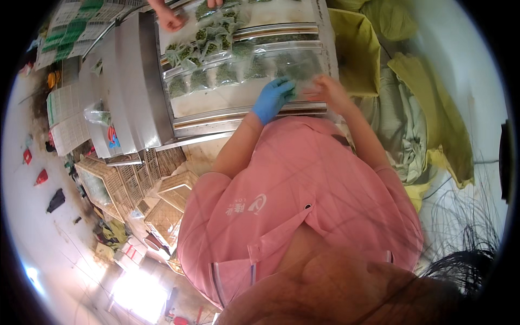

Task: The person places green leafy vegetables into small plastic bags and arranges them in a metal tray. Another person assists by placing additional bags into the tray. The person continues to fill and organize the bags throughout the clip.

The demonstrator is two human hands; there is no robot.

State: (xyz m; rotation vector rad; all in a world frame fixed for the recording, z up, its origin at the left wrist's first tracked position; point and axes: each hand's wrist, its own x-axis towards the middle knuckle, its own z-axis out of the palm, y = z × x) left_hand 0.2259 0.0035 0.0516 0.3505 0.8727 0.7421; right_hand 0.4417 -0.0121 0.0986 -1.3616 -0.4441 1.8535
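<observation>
A clear plastic bag (pixel 303 66) with green contents lies at the right end of a row on a white work surface with metal rails. My left hand (pixel 273 98), in a blue glove, has its fingers closed at the bag's near left edge. Bare, my right hand (pixel 331 93) pinches the near right edge of the same bag. To the left, in the same row, lie several filled bags (pixel 226 74) of small green pieces. Farther back more such bags (pixel 212 39) are heaped across the metal rail.
Another person's hand (pixel 171 20) reaches in at the far side. A steel machine housing (pixel 127 81) stands left, with blue-and-red scissors (pixel 113 137) on its ledge. A yellow-lined bin (pixel 355 51) and piled sacks (pixel 403 124) are at right. Woven baskets (pixel 162 214) stand lower left.
</observation>
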